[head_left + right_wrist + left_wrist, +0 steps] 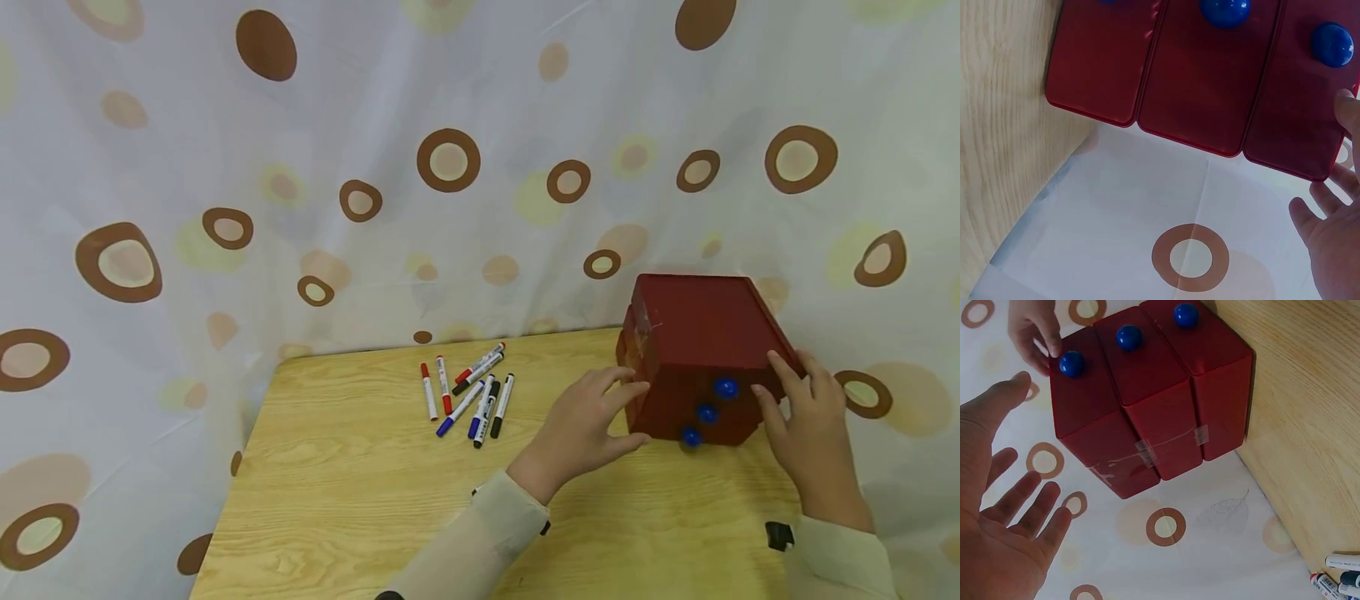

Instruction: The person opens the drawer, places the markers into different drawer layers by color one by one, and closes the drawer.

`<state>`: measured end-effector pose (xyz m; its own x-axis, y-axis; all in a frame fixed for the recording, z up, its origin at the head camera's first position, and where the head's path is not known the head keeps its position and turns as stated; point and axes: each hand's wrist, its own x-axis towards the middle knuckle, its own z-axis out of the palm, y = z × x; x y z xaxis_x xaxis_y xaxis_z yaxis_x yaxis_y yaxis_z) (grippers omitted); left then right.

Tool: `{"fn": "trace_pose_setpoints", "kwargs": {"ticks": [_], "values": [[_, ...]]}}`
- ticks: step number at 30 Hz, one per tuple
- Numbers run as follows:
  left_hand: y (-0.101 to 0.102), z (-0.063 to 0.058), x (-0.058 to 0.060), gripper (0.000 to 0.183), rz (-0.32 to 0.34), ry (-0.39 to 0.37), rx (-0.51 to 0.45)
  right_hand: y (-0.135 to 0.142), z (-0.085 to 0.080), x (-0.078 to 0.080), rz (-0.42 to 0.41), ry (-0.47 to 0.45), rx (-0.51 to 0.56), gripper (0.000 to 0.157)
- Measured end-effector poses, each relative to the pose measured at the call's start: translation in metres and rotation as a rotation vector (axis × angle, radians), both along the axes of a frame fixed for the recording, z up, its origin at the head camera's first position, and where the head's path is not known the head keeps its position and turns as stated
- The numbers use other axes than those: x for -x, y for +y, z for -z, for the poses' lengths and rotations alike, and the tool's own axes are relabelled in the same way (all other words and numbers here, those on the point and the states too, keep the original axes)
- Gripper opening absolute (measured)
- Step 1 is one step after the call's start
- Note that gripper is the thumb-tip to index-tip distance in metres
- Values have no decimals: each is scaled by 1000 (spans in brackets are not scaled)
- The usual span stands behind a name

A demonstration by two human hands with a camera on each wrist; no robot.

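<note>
A dark red drawer box point(701, 321) with three stacked sections stands at the table's right back, a round blue knob point(707, 413) on the front of each. Clear tape point(1146, 453) crosses its side in the left wrist view. My left hand point(581, 421) is spread beside the box's left front, fingers extended and holding nothing; the left wrist view shows it apart from the box. At the top right front corner is my right hand point(813, 425). Its thumb point(1349, 111) is by the front face, the other fingers along the right side; whether they press on it is unclear.
Several markers point(465, 396) with red, blue and black caps lie loosely on the wooden table point(337, 483), left of the box. A white curtain point(480, 100) with brown and yellow spots hangs behind the table and along its sides.
</note>
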<state>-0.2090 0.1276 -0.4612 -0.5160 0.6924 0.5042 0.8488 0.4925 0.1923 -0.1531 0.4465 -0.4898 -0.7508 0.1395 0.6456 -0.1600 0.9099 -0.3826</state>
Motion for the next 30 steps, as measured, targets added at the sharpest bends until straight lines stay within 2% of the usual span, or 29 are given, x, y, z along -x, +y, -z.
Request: {"fn": "trace_pose_setpoints", "kwargs": {"ticks": [10,14,19,30], "values": [[15,1,8,69,12,-8,18,5,-2,6,-22,-35,17,58],[22,3,12,68,35,-17,0,6,-2,9,-39,-8,12,60],[29,5,18,67,35,9,8,5,-3,16,-74,43,5,60],[45,4,24,59,41,46,41,2,-1,16,-67,0,9,49]]}}
